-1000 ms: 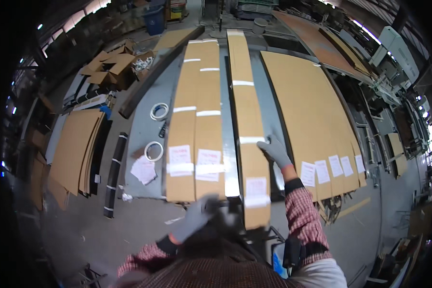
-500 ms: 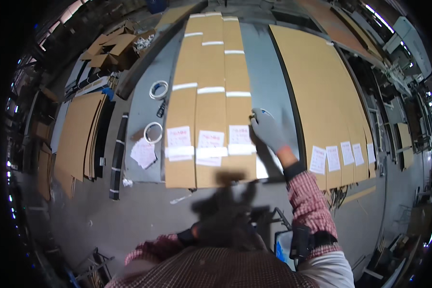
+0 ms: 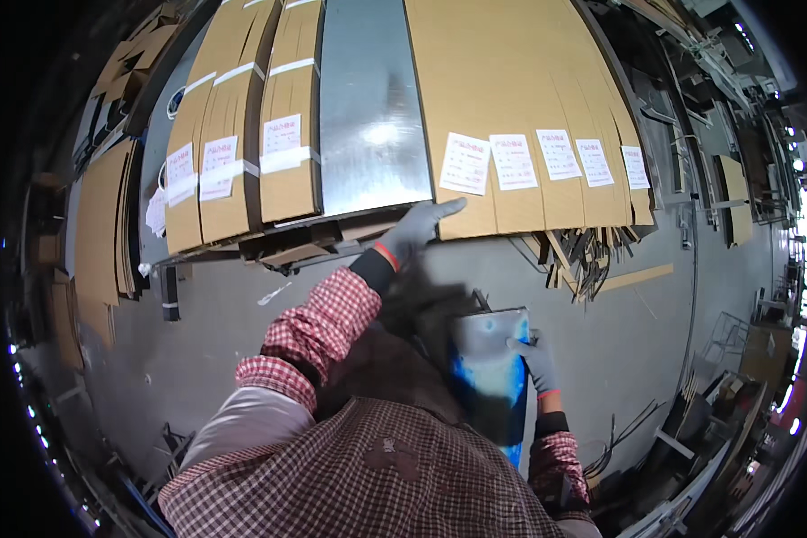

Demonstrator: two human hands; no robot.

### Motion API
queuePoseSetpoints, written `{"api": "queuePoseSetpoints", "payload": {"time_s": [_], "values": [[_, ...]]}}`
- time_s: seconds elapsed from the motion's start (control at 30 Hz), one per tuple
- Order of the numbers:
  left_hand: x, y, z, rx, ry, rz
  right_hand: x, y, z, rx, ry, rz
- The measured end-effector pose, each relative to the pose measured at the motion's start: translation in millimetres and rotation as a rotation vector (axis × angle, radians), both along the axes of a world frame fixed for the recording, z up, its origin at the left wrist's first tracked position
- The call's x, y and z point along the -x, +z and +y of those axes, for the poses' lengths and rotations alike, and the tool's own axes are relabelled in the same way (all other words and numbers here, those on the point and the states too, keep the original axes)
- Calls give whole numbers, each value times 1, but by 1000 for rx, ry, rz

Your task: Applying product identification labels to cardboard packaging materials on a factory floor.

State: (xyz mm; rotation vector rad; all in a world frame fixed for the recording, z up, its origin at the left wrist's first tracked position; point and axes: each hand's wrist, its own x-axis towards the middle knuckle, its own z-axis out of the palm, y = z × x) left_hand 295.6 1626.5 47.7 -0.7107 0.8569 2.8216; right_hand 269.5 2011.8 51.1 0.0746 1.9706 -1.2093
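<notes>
My left hand (image 3: 414, 229), in a grey glove, rests at the near left corner of a wide row of long flat cardboard packs (image 3: 502, 81). Its fingers are stretched out over the cardboard edge. Lower down on the right, my right hand (image 3: 536, 362), gloved too, is closed at the edge of a flat rectangular blue and grey surface (image 3: 489, 359). A dark bit shows by its fingers, but what they hold is unclear. White printed labels (image 3: 465, 164) lie on the packs' near ends.
To the left, narrow cardboard packs (image 3: 291, 85) with white bands lie on a metal-topped table (image 3: 372, 108). Dark strips (image 3: 592, 264) stick out beneath the right-hand packs. Cardboard sheets (image 3: 99, 224) lean at far left. A metal frame (image 3: 726, 336) stands on the right.
My view has shifted right and nearer the wide row. My right hand has left the narrow packs and dropped to the blue surface; my left hand has risen to the wide row's corner.
</notes>
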Motion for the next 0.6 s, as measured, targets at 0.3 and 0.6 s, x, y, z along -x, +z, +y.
{"api": "queuePoseSetpoints", "payload": {"time_s": [0.3,0.6], "values": [[-5,23,8,183,115,-55,60,49,-81,-144,397,439],[1,25,13,83,134,-97,43,-18,-222,784,-369,-350]]}}
